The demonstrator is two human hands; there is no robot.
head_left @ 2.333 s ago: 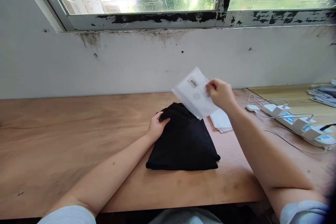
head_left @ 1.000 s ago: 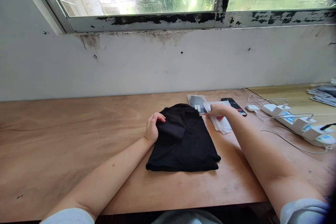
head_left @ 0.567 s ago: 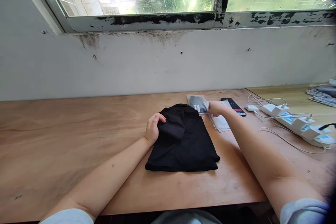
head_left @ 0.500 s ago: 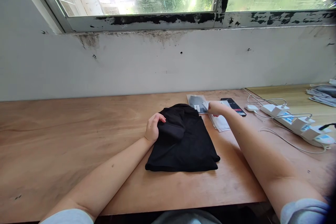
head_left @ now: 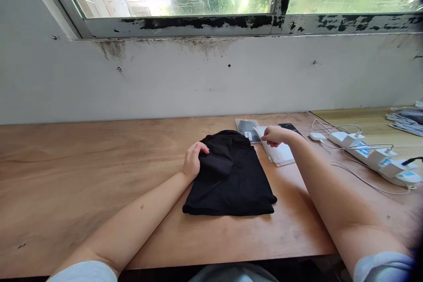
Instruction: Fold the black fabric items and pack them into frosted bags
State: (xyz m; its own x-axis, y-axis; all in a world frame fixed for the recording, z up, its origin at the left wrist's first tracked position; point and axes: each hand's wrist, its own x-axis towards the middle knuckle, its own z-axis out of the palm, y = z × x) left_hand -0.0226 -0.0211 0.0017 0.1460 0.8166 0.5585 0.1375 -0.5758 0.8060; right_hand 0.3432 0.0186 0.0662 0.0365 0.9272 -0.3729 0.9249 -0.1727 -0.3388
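Observation:
A black folded garment (head_left: 243,185) lies on the wooden table in front of me. At its upper left edge my left hand (head_left: 192,158) is closed on the cloth, with some fingers hidden behind the fold. Beyond its right side, my right hand (head_left: 276,135) pinches the left edge of a white, thin packaging bag (head_left: 283,155), part of a small flat stack as it appears. Just left of those fingers, partly under the white bag, lies a clear plastic packet (head_left: 247,127) with dark contents and a small white label.
A black phone (head_left: 291,127) lies partly hidden behind my right hand. On the right, a white power strip (head_left: 375,158) carries several plugs and loose cables. Folded grey items (head_left: 406,119) rest at the far right. A wall with a window rises behind the table (head_left: 82,176).
The edge of the white bag under my right hand has lifted and spread, and the hand has shifted slightly right, covering more of the phone. My left hand and the garment stay put.

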